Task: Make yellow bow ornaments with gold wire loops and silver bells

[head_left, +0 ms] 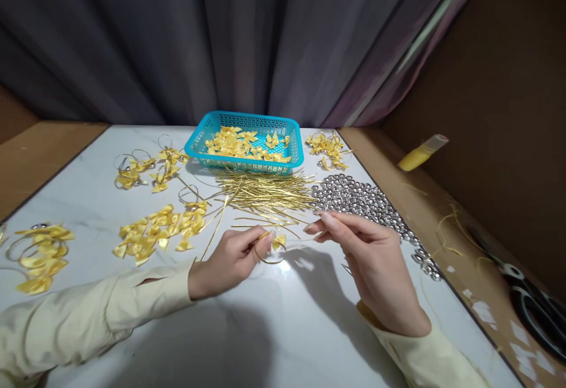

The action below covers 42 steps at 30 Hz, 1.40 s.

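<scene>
Near the front middle of the table, my left hand [234,261] pinches a small yellow ribbon bow [278,242] and a looped gold cord [272,262] between thumb and fingers. A thin strand runs from the bow towards my right hand [374,258], whose thumb and fingertips are closed on its far end. Beyond the hands lies a pile of cut gold cords [265,193]. Shiny silver beads [354,196] are heaped behind my right hand. Left of my left hand, several yellow bows [152,232] lie in a cluster.
A blue plastic basket [198,153] with loose yellow bows stands at the back. Looped pieces with bows [44,255] lie at the left, others [329,147] at the back right. Scissors [535,311], paper scraps [484,311] and a yellow tube [422,153] are along the right side.
</scene>
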Tool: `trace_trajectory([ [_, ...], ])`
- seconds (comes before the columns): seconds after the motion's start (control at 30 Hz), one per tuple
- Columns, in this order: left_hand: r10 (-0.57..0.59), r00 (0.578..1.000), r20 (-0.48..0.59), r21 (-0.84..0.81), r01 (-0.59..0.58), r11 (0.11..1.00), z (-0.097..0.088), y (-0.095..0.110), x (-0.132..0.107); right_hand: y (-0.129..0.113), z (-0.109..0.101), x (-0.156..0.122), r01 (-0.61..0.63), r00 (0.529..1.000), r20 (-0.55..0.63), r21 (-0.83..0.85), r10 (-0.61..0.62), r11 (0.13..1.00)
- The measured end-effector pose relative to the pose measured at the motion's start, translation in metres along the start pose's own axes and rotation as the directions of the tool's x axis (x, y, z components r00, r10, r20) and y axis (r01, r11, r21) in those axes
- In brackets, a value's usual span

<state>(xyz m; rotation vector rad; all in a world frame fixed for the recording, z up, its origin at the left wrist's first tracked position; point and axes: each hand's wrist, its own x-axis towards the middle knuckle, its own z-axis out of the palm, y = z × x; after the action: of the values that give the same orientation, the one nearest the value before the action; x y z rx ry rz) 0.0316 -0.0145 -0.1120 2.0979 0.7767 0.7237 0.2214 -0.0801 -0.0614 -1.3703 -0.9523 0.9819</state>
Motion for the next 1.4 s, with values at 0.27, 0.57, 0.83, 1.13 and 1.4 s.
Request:
trace_trajectory([
  [0.27,0.078,0.994,-0.07,0.053,-0.075,0.996,0.001,-0.003,0.006,-0.008,0.008,-0.007,-0.061,0.978,0.204,0.077,0.044,0.995],
  [0.57,-0.038,0.998,-0.043,-0.055,0.035,0.998,0.002,-0.002,0.004,0.007,0.016,-0.001,-0.295,0.914,0.289,-0.004,0.283,0.956],
  [0.83,-0.117,0.992,0.046,-0.111,0.122,0.986,0.001,-0.001,0.002,-0.001,0.011,-0.005,-0.096,0.989,0.112,0.018,0.094,0.995],
  [1.13,-0.291,0.927,0.237,-0.561,0.375,0.738,0.004,0.002,0.007,0.005,-0.001,0.012,-0.035,0.998,-0.053,-0.111,0.029,0.993],
  [1.4,-0.336,0.885,0.323,-0.755,0.454,0.473,0.002,-0.001,0.01,0.001,0.003,0.004,-0.235,0.88,0.339,-0.299,0.333,0.925],
])
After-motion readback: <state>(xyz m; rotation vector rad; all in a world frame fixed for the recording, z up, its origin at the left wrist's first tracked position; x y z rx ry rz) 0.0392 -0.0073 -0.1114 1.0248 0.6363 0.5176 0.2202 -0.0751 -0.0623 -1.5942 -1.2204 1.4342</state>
